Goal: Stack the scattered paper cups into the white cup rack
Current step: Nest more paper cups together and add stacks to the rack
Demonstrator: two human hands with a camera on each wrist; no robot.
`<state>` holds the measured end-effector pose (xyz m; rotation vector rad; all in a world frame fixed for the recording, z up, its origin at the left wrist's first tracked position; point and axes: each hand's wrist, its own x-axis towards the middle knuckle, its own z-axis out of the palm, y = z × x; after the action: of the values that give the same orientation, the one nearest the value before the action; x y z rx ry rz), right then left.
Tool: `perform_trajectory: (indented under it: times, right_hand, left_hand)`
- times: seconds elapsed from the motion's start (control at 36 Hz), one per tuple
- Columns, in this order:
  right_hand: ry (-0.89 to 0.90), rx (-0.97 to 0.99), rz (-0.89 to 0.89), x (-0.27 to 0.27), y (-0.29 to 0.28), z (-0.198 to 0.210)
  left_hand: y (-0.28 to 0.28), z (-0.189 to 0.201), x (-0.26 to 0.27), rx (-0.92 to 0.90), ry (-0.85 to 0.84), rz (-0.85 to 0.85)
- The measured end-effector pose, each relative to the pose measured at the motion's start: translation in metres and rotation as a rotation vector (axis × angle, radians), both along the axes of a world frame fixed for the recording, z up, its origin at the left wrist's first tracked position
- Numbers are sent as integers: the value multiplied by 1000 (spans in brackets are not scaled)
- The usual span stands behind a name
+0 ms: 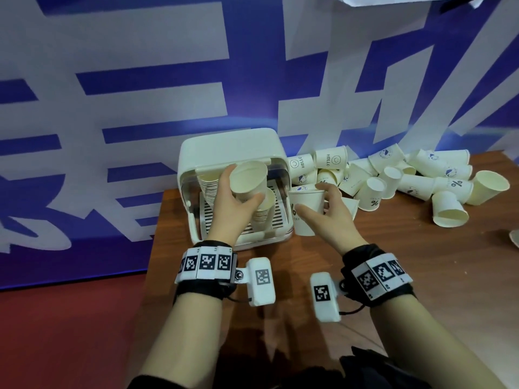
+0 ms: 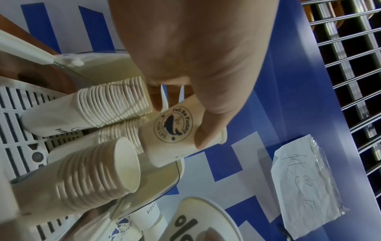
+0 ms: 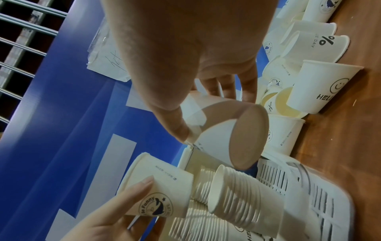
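Both hands [image 1: 238, 203] grip paper cups [image 1: 248, 178] over brown table [image 1: 393, 262], seemingly against a blue-white banner [image 1: 112, 94].

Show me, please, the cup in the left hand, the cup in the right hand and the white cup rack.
Left-hand cup [image 1: 248, 179]: head view, inner wall below the rim.
Right-hand cup [image 1: 307, 203]: head view, outer side wall.
White cup rack [image 1: 227, 147]: head view, top of the lid.
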<state>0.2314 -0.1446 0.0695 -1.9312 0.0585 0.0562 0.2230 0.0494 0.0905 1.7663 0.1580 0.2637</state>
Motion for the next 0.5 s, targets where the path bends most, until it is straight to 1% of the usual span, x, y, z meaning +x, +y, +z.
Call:
perform_trajectory:
  times: [0.19, 0.33, 0.5]
  right_hand:
    - [-17, -17, -1, -3, 2, 3]
    - [2, 21, -33, -4, -2, 5]
    - [28, 21, -31, 0, -3, 1]
  left_hand:
    - [2, -5, 8, 22, -4, 15]
    - [0, -19, 15, 27, 2, -35]
    - [-1, -29, 22, 19, 16, -41]
